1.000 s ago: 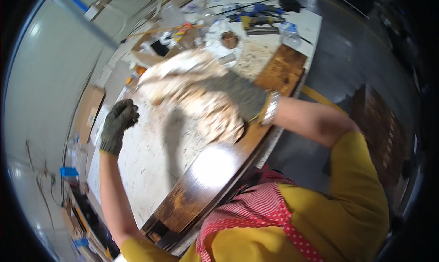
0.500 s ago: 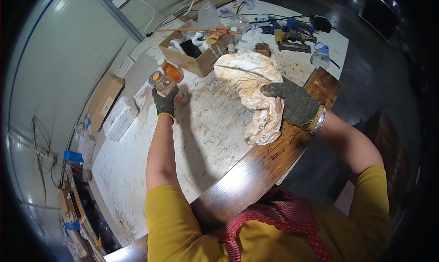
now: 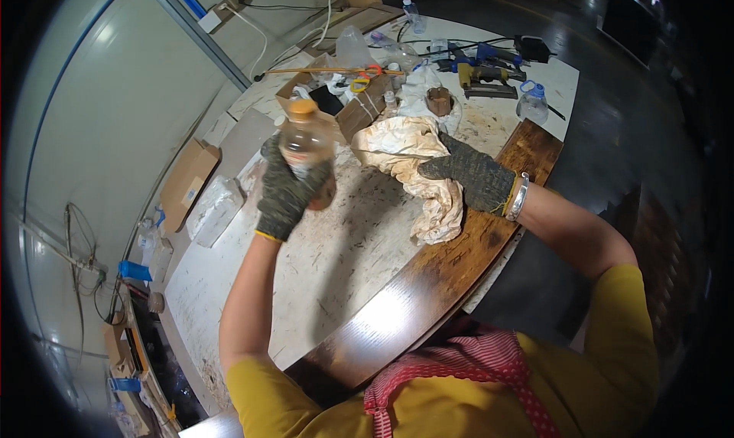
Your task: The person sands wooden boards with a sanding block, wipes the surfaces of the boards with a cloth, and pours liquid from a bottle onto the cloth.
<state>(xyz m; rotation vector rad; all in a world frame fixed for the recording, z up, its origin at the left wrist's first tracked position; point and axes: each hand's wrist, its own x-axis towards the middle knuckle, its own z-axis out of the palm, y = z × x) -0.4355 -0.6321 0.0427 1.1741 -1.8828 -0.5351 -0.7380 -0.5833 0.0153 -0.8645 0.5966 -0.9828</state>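
Observation:
Wrapped in a dark knit glove, my left hand (image 3: pixel 287 189) grips a clear plastic bottle (image 3: pixel 306 143) with an orange cap, raised above the table and slightly blurred. Some liquid shows low in the bottle. My gloved right hand (image 3: pixel 474 170) closes on a crumpled, stained cream cloth (image 3: pixel 405 151), whose lower end hangs down to a dark brown wooden board (image 3: pixel 436 273). The board lies along the table's near edge and has a glossy, grained face. Behind the held bottle, most of the other bottles are hidden.
On the stained white table (image 3: pixel 306 285) stands a cardboard box (image 3: pixel 363 109) of odds and ends. Farther right lie a yellowish nail gun (image 3: pixel 485 78) and a clear jug with a blue handle (image 3: pixel 533 101). A plastic-wrapped white block (image 3: pixel 218 208) and an open carton (image 3: pixel 191 182) sit at left.
My left hand has lifted the orange-capped bottle off the far left area and brought it nearer. My right hand and the cloth have shifted slightly left, with the cloth's upper part lower.

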